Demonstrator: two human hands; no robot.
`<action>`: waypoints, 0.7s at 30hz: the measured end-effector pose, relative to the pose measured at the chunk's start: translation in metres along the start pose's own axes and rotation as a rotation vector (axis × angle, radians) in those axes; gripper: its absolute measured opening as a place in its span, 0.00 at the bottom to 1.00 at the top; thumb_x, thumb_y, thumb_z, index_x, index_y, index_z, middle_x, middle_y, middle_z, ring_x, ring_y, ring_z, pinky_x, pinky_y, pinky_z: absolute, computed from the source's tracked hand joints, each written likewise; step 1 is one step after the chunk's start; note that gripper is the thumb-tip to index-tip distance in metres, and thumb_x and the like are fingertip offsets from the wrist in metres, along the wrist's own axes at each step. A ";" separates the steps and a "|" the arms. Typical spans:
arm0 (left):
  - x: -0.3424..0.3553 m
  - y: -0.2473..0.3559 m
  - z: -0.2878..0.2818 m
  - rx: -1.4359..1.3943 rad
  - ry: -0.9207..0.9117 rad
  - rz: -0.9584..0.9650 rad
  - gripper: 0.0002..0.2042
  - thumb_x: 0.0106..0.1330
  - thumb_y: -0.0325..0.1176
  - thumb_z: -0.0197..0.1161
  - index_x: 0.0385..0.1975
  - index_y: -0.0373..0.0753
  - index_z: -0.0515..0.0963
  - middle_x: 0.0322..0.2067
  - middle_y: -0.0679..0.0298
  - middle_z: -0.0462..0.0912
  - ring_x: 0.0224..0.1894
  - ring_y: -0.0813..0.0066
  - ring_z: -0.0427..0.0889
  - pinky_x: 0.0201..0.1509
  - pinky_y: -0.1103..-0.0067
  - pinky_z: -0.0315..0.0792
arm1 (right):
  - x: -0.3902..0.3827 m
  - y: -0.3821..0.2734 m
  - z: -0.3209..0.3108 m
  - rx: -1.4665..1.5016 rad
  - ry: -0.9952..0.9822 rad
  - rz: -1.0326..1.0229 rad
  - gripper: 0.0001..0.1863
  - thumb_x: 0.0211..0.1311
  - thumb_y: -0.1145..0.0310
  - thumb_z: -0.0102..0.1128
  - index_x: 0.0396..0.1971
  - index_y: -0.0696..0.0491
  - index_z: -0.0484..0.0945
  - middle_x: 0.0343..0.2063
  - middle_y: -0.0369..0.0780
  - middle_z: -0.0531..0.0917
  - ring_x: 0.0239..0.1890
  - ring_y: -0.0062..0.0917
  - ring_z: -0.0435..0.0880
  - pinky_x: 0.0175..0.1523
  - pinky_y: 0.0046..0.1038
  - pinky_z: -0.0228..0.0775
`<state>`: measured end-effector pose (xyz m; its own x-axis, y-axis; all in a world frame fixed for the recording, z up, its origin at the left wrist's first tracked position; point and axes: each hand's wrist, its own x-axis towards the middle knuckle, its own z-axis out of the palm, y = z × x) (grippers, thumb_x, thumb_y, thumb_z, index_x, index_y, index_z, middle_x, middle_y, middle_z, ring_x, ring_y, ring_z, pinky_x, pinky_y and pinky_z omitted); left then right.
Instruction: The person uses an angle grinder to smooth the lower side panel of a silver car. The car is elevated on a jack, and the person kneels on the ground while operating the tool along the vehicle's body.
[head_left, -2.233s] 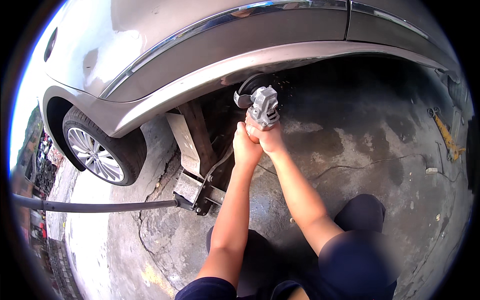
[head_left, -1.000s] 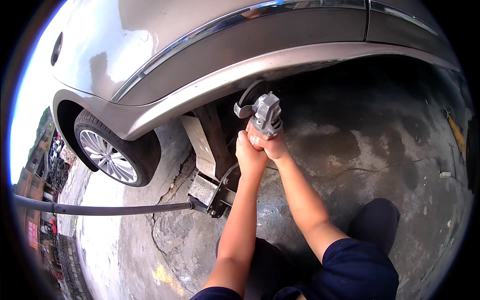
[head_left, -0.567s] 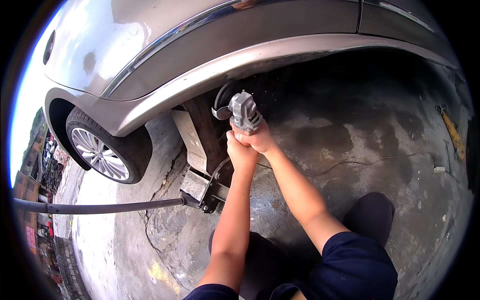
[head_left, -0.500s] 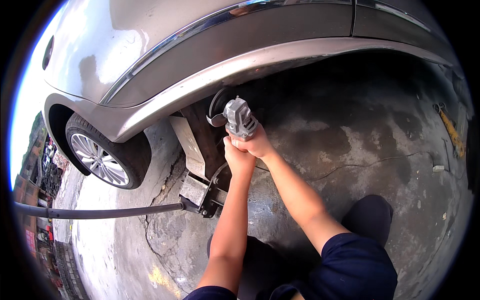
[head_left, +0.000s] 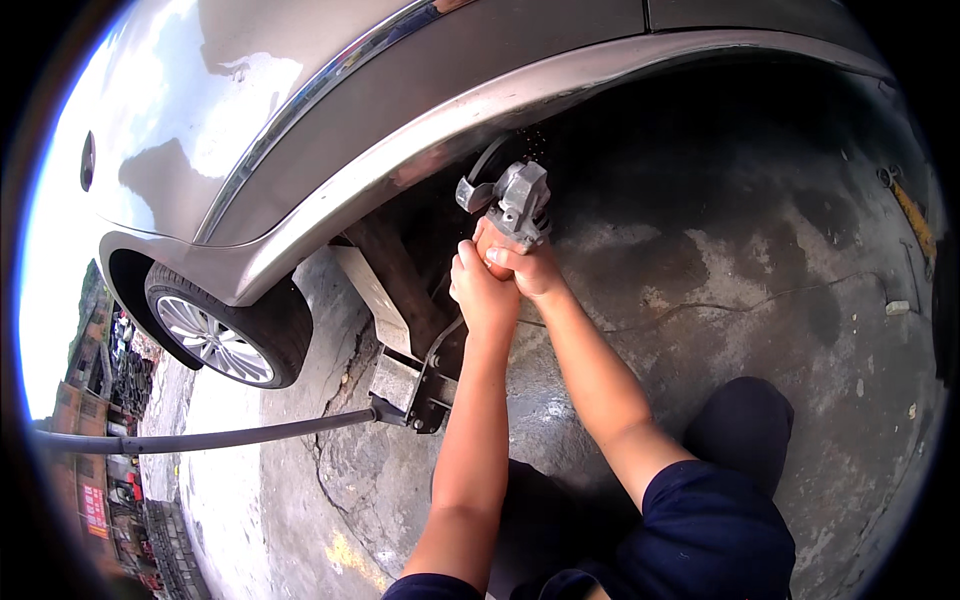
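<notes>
Both my hands grip an angle grinder (head_left: 522, 196) with a grey metal head and a guard at its left. My left hand (head_left: 484, 292) is wrapped round the rear of its body. My right hand (head_left: 530, 268) closes round the body just behind the head. The disc (head_left: 490, 157) reaches under the lower edge of the car sill (head_left: 440, 150), and small sparks (head_left: 533, 143) fly beside it. The exact contact spot is hidden in the dark under the car.
A jack (head_left: 408, 385) with a long bar handle (head_left: 230, 440) stands left of my arms, under the car. The car wheel (head_left: 215, 338) is farther left. A cord (head_left: 740, 306) runs over the concrete floor (head_left: 640, 400) to the right. A yellow tool (head_left: 912, 215) lies at the far right.
The grinder and both hands have shifted right and slightly up in the picture, closer along the sill. Sparks now show at the disc. The whole view has turned a little.
</notes>
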<state>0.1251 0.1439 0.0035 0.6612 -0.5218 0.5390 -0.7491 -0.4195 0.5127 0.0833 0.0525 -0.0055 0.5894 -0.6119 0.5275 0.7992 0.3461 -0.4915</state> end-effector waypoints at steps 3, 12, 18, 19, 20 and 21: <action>-0.008 -0.002 -0.001 -0.062 -0.040 -0.094 0.22 0.61 0.38 0.70 0.46 0.33 0.67 0.43 0.42 0.80 0.45 0.34 0.82 0.46 0.52 0.77 | -0.003 0.006 0.004 -0.014 0.013 0.042 0.19 0.47 0.76 0.69 0.43 0.56 0.80 0.35 0.35 0.82 0.36 0.19 0.81 0.48 0.25 0.75; 0.000 0.011 0.001 -0.082 0.104 0.059 0.15 0.62 0.32 0.68 0.41 0.33 0.69 0.35 0.42 0.83 0.42 0.34 0.83 0.42 0.55 0.76 | 0.001 0.000 -0.001 0.001 -0.080 -0.061 0.22 0.47 0.77 0.70 0.46 0.55 0.78 0.35 0.35 0.82 0.36 0.18 0.80 0.48 0.26 0.75; -0.009 0.000 -0.002 -0.199 0.024 -0.069 0.16 0.62 0.33 0.69 0.41 0.34 0.69 0.36 0.43 0.84 0.43 0.38 0.85 0.44 0.58 0.78 | -0.006 0.017 0.003 -0.116 0.012 0.060 0.24 0.46 0.76 0.71 0.47 0.54 0.79 0.37 0.36 0.83 0.40 0.21 0.82 0.52 0.28 0.76; -0.010 -0.001 -0.004 -0.185 0.010 -0.059 0.16 0.63 0.33 0.69 0.42 0.35 0.70 0.36 0.44 0.86 0.43 0.39 0.87 0.43 0.59 0.79 | -0.006 0.015 0.000 -0.072 0.016 0.043 0.24 0.46 0.76 0.71 0.47 0.54 0.79 0.37 0.36 0.83 0.41 0.21 0.82 0.52 0.28 0.76; -0.004 -0.002 0.000 -0.115 -0.009 -0.024 0.16 0.61 0.31 0.69 0.42 0.35 0.69 0.36 0.42 0.84 0.43 0.35 0.84 0.44 0.57 0.77 | -0.006 0.013 -0.003 -0.027 0.021 0.028 0.24 0.46 0.75 0.71 0.47 0.55 0.79 0.38 0.37 0.84 0.41 0.22 0.83 0.52 0.29 0.76; 0.001 0.001 -0.001 -0.068 0.002 0.026 0.16 0.60 0.30 0.68 0.42 0.35 0.69 0.37 0.42 0.83 0.43 0.34 0.82 0.44 0.55 0.76 | -0.003 0.004 0.001 -0.007 0.058 -0.021 0.19 0.48 0.78 0.70 0.44 0.57 0.80 0.38 0.35 0.84 0.42 0.21 0.83 0.53 0.28 0.76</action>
<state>0.1249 0.1440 0.0049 0.6414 -0.5306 0.5542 -0.7617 -0.3539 0.5427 0.0848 0.0561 -0.0086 0.5644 -0.6591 0.4970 0.8104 0.3280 -0.4855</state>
